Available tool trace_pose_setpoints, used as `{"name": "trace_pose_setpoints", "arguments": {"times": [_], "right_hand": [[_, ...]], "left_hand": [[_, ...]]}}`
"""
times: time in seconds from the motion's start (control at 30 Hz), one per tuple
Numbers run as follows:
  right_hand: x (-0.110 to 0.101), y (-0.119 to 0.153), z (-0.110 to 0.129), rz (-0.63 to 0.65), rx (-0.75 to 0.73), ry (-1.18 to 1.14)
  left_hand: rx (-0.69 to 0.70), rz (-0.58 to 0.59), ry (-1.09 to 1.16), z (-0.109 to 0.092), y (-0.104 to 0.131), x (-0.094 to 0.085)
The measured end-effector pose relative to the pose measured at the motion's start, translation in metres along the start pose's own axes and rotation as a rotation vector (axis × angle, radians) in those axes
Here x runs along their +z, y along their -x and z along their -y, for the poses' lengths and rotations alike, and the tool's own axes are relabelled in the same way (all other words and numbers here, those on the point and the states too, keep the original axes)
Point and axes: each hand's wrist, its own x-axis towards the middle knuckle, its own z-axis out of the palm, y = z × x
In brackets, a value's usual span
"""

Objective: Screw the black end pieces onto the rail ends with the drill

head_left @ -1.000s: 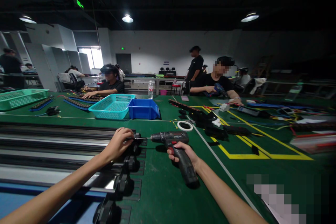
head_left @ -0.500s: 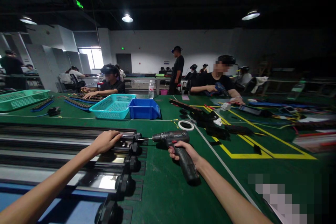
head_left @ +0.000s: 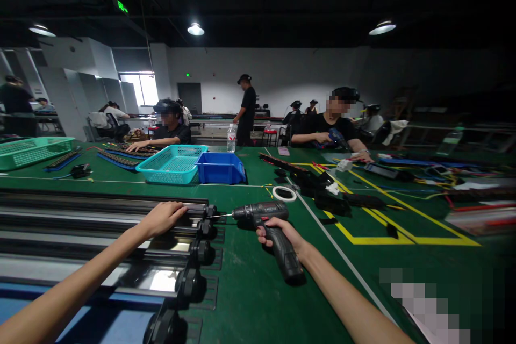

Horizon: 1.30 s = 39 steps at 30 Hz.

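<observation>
My right hand (head_left: 282, 234) is wrapped round the grip of a black cordless drill (head_left: 262, 212). The drill's long thin bit points left, and its tip meets the end of a metal bar near a black end fitting (head_left: 206, 227). My left hand (head_left: 164, 217) lies flat, fingers stretched out, on the long black and silver bars (head_left: 100, 220) near their right ends. Several round black fittings line those ends. Whether the bit sits in a screw is too small to tell.
A teal basket (head_left: 173, 164), a blue bin (head_left: 221, 167) and a white tape ring (head_left: 284, 194) stand beyond the bars. Black parts (head_left: 330, 201) lie on the green table (head_left: 258, 290) at right. Across it, a person (head_left: 330, 123) holds a drill; another person (head_left: 169, 121) sits at left.
My hands and the drill have barely shifted in view. The standing person in the background has moved left.
</observation>
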Motion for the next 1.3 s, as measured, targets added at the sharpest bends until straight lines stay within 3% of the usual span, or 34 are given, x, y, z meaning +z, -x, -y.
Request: {"name": "trace_pose_setpoints", "arguments": {"times": [0.8, 1.1, 1.3], "right_hand": [[-0.004, -0.008, 0.003, -0.006, 0.055, 0.077], [0.009, -0.003, 0.009, -0.122, 0.07, 0.322], [0.014, -0.003, 0.009, -0.177, 0.04, 0.348]], "left_hand": [[0.05, 0.003, 0.014, 0.003, 0.0, 0.002], [0.045, 0.006, 0.005, 0.001, -0.001, 0.001], [0.03, 0.022, 0.014, 0.0, -0.001, 0.0]]}}
